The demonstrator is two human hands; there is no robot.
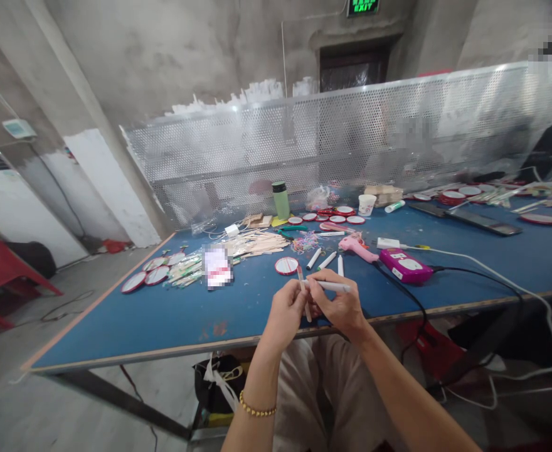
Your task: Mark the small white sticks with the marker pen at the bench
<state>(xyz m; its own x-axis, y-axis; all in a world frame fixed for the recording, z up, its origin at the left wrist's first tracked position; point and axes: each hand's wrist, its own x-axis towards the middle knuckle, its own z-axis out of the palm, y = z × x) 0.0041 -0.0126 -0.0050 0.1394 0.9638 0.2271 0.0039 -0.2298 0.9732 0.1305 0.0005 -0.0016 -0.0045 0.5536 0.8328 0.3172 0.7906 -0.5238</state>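
Near the table's front edge, my left hand point(285, 312) is closed on a flat wooden craft stick point(300, 274), whose upper end looks reddish. My right hand point(339, 304) grips a white marker pen point(335, 286) like a pencil, its tip end close to the stick; whether it touches I cannot tell. Just beyond my hands lies a round white disc with a red rim point(286, 266). Several more markers, one with a black end point(313, 258), rest to its right. A pink glue gun point(358, 247) lies behind them, its cable running right.
A purple box with cables point(405, 265) sits right on the blue table point(163, 326). Loose craft sticks point(261, 242) and red-rimmed discs point(157, 275) spread left. A green bottle point(280, 201), paper cup point(366, 204) and coloured bands point(305, 242) stand or lie behind, before a perforated metal screen point(238, 144).
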